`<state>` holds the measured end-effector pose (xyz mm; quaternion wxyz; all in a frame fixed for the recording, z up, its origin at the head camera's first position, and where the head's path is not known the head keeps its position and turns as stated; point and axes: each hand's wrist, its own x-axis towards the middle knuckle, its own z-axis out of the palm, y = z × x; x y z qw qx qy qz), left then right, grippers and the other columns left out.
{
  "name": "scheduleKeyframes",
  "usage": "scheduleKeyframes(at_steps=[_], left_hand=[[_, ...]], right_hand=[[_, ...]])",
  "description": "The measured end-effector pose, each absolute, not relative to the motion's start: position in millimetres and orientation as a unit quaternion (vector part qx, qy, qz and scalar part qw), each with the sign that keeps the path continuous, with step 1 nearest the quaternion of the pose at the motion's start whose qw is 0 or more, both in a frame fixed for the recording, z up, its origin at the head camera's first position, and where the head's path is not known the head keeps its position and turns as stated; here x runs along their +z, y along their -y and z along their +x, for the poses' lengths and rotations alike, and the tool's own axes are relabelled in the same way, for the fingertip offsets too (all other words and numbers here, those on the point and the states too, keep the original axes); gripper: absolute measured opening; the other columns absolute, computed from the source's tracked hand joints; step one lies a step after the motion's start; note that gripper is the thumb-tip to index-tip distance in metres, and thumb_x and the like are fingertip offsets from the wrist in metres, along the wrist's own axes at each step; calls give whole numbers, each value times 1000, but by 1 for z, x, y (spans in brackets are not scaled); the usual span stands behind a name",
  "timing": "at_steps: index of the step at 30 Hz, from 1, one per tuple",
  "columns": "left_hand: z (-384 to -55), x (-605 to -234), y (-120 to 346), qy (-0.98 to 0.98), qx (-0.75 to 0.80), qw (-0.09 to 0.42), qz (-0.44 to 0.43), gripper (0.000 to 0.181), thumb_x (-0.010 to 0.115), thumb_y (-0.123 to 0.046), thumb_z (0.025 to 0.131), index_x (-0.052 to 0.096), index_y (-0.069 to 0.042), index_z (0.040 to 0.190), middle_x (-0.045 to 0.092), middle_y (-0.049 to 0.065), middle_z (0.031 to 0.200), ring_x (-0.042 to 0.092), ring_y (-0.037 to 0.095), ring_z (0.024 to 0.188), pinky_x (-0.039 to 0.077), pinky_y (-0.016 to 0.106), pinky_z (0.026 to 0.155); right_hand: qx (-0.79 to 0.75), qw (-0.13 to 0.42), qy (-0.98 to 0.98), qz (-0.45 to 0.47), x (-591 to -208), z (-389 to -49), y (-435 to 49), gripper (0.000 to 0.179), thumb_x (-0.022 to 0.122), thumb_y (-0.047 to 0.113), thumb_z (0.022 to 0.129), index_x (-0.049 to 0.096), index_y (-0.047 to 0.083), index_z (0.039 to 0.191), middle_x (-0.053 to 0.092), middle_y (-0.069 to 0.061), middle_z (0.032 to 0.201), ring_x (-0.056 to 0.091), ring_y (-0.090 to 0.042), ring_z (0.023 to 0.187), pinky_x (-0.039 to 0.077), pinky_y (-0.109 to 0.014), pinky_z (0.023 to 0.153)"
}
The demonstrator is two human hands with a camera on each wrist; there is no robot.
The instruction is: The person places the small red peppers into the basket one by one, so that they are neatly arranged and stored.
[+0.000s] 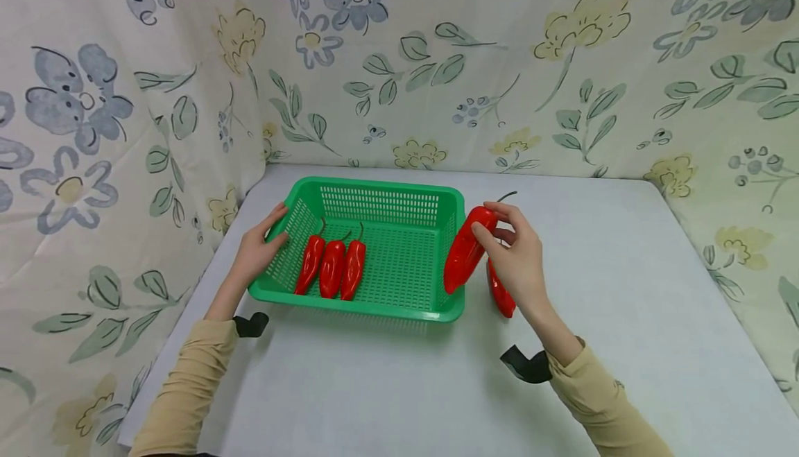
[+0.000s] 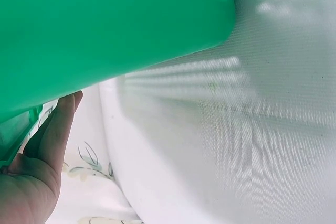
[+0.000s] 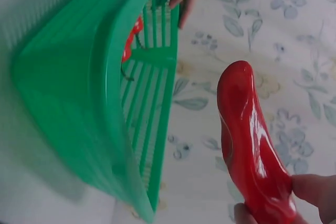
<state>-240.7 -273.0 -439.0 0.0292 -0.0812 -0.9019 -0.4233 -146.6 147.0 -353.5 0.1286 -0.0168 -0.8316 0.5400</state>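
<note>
A shiny red pepper [image 1: 464,249] is held near its stem end by my right hand [image 1: 514,256], thumb on one side and fingers on the other. It is tilted, and its tip overlaps the right rim of a green plastic basket [image 1: 399,263] in the head view. Inside the basket, three red peppers [image 1: 333,266] lie side by side toward the left, stems pointing away from me. My left hand [image 1: 259,249] holds the basket's left rim between thumb and fingers. Another red pepper [image 1: 501,297] lies on the table right of the basket, partly hidden by my right hand.
The white table [image 1: 624,290] extends in front of the basket and to its right. A floral cloth [image 1: 437,62] hangs behind the table and along its left side. Black straps [image 1: 527,365] show at both wrists.
</note>
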Motion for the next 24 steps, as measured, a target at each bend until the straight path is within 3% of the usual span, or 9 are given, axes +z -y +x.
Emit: scheduleKeyframes(at_steps=[5,24], left_hand=[[-241,-437,273,902,-422,33,-84,53,51,-8,95,37,-8,146,27,5,156,25,36,143,27,59,110],[-239,-438,273,903,-420,32,-85,53,51,-10,96,37,-10,147,27,5,156,24,37,143,26,60,110]], right_hand=[[584,118,803,-11,-364,-151,-119,42,63,24,91,52,14,131,55,-7,127,61,-25,99,58,-37,80],[572,157,804,-28,-421,-175,-40,31,64,12,89,56,3,117,57,-17,112,59,-30,92,56,-36,69]])
